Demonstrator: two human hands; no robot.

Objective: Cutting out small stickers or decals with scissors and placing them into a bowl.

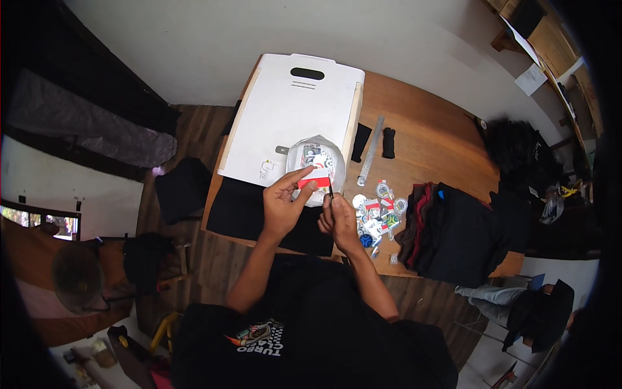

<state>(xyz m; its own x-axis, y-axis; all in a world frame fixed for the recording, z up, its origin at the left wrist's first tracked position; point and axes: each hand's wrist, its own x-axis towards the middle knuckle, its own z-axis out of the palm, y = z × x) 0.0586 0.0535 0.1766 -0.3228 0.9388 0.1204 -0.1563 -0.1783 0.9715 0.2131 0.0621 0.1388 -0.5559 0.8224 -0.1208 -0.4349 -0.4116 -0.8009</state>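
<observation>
My left hand (285, 201) pinches a red-and-white sticker (313, 179) between thumb and fingers. In my right hand (339, 219) is a slim dark pointed tool (331, 187), its tip against the sticker's right side. I cannot make out what kind of tool it is. Both hands are above an open whitish bag (295, 157) with printed stickers (316, 154) inside. To the right of my right hand, a loose pile of colourful cut-out stickers (376, 223) lies on the wooden table (424, 139).
A white board with a slot (291, 110) lies under the bag. A metal ruler (371, 152) and a small black roll (389, 142) are beyond the pile. Folded dark garments (457, 230) are stacked at right. Another person (534, 318) is at the lower right.
</observation>
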